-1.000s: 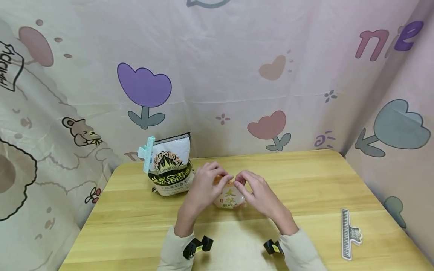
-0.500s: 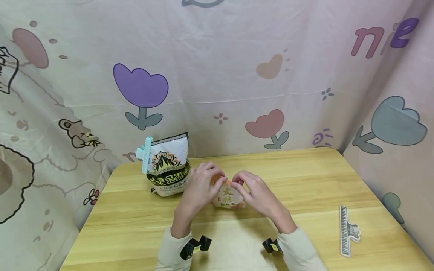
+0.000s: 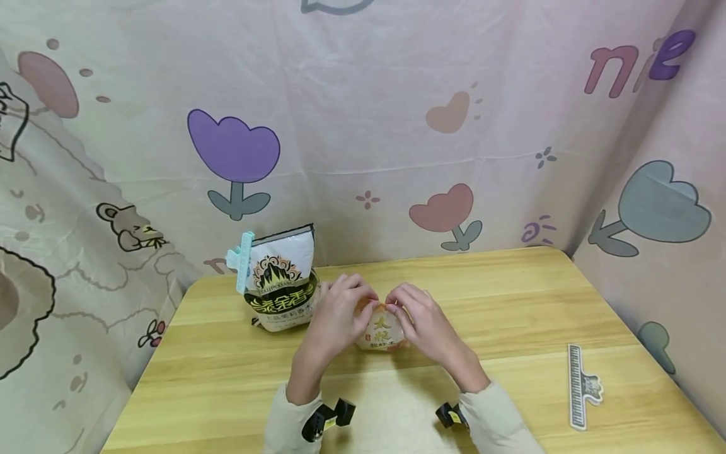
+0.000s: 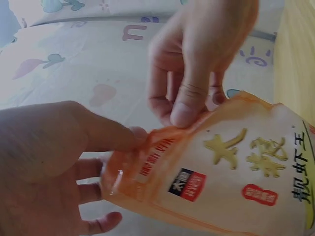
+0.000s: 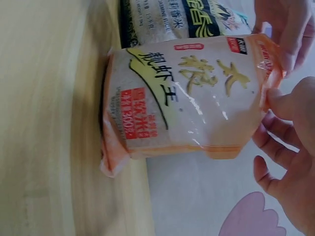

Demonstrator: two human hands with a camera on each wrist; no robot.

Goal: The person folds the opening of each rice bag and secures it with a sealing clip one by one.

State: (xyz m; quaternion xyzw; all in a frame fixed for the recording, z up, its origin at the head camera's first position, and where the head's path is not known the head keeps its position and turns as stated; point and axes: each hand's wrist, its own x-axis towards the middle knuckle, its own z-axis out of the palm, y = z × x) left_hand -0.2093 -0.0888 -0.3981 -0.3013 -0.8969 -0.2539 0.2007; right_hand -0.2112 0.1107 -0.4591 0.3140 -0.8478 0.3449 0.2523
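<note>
glossy orange-edged bag (image 5: 197, 105), gold characters (image 5: 198, 74), red labels (image 5: 134, 113), yellow streak (image 5: 149, 81)

The head view looks forward and down from the person's side of the orange-and-white bag (image 3: 381, 331), far enough back to take in the table (image 3: 510, 302) around it and the patterned cloth (image 3: 340, 94) behind. Both wrist views face the bag's printed front from close by, turned sideways: the left one has the table along its right edge and cuts off the bag's lower part; the right one has the table at its left and shows nearly the bag's whole front. All three share the left hand (image 3: 340, 312) and right hand (image 3: 425, 318) at the bag's top; head and right wrist share the rice bag (image 3: 280, 287) beside it.
</note>
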